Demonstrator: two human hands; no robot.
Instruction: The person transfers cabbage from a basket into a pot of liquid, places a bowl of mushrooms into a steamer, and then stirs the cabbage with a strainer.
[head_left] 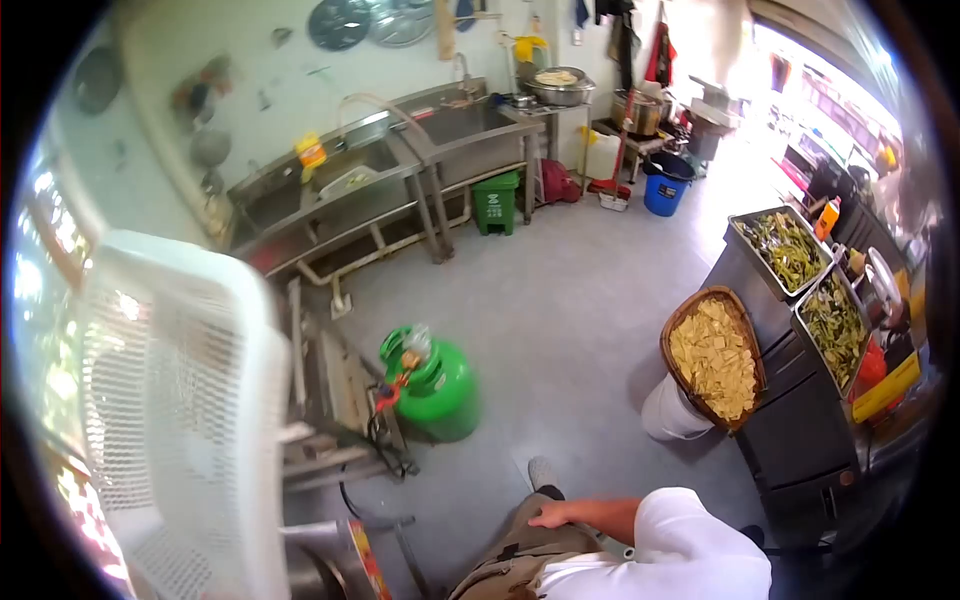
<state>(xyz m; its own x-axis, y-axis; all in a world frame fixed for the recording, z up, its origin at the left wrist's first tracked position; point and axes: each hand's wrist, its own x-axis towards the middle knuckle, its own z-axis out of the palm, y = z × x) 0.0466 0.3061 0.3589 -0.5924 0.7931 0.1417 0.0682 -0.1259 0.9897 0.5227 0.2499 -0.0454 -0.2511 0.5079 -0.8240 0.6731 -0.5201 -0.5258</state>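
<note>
My right hand (550, 514) rests on the thigh of my brown trousers (530, 535), with its fingers lying over the cloth and nothing seen in it. My left hand is out of view. To the right of my knee, a brown woven basket (672, 345) of flat yellow pieces (713, 360) sits on a white bucket (670, 412). Beyond it, two metal trays (797, 293) hold cooked green vegetables (785, 250). A green gas cylinder (445, 400) with a red-handled valve stands on the floor ahead to the left.
A white perforated plastic basket (185, 400) looms close on the left. Steel sinks (375, 195) line the back wall, with a green bin (496, 205) near them. A blue bucket (667, 185) stands farther back. A black hose runs from the cylinder.
</note>
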